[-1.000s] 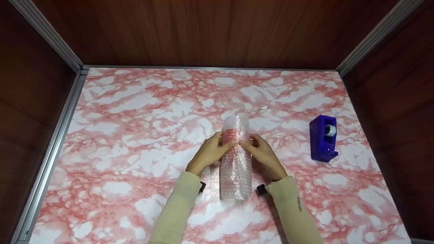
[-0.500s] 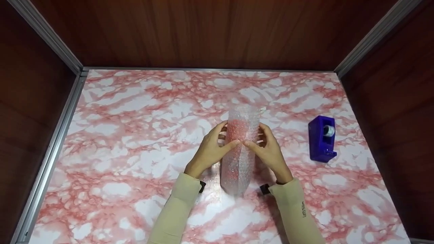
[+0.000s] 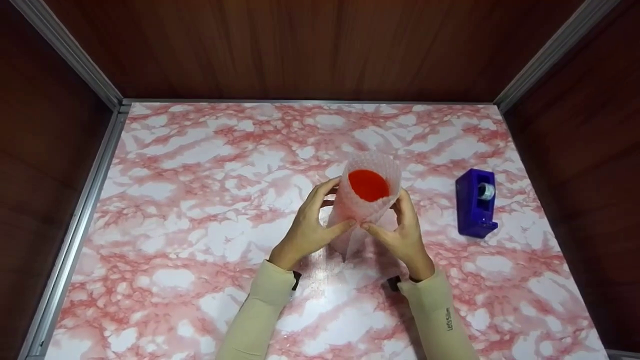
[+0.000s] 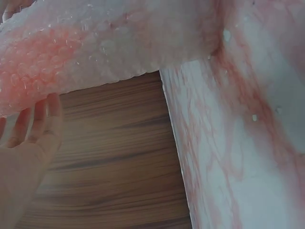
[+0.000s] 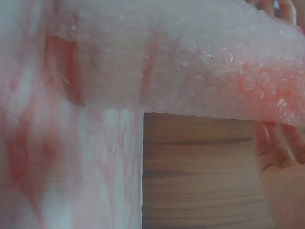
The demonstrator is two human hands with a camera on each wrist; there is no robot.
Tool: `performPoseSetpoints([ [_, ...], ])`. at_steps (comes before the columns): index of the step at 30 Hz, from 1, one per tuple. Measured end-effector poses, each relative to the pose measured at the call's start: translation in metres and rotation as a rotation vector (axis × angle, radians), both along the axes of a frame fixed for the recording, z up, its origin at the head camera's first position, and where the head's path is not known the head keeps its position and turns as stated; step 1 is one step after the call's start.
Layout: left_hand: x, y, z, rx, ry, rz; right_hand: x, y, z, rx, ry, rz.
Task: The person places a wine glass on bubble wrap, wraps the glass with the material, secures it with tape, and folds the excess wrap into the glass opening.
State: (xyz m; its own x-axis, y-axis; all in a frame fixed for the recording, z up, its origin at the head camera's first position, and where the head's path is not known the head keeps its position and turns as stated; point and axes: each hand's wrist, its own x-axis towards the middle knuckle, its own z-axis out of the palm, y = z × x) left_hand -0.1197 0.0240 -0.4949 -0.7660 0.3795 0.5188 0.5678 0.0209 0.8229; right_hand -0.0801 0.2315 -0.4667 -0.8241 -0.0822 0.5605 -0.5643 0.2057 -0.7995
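A tube of bubble wrap (image 3: 357, 209) stands tilted between both hands, its upper end turned toward the head camera. Inside that end shows a flat, round, bright red surface (image 3: 369, 185); what it belongs to is hidden by the wrap. My left hand (image 3: 309, 227) grips the tube from the left, and my right hand (image 3: 406, 232) grips it from the right. Both thumbs press the near side almost tip to tip, with the fingers curving around behind. In the left wrist view the bubble wrap (image 4: 119, 52) looks pinkish red near the fingers and pale toward its lower end.
A purple tape dispenser (image 3: 467, 207) with a roll of clear tape stands to the right on the pink and white marbled table (image 3: 200, 225). Dark wood panels (image 3: 310, 50) in metal framing close in the back and both sides.
Both hands have tipped the bubble wrap tube from lying along the table to more upright. Its far end has risen toward the camera, bringing the red round surface inside into view.
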Motion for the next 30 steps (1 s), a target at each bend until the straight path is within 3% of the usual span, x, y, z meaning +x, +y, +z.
performPoseSetpoints([
  [7, 0.004, -0.001, -0.001, 0.035, 0.018, -0.033, 0.004, 0.0, -0.002, 0.002, 0.029, 0.018],
  [17, 0.003, -0.001, -0.001, 0.063, 0.13, 0.011, 0.007, 0.001, 0.0, -0.027, 0.093, -0.003],
  [22, 0.003, -0.001, 0.0, 0.083, 0.141, 0.007, 0.007, -0.002, 0.0, -0.036, 0.16, -0.009],
  [25, 0.004, -0.001, -0.001, 0.088, 0.131, 0.005, 0.006, -0.003, -0.004, -0.046, 0.198, -0.016],
  [30, 0.003, -0.002, -0.004, 0.097, 0.154, -0.004, -0.003, 0.004, -0.026, -0.034, 0.254, -0.027],
])
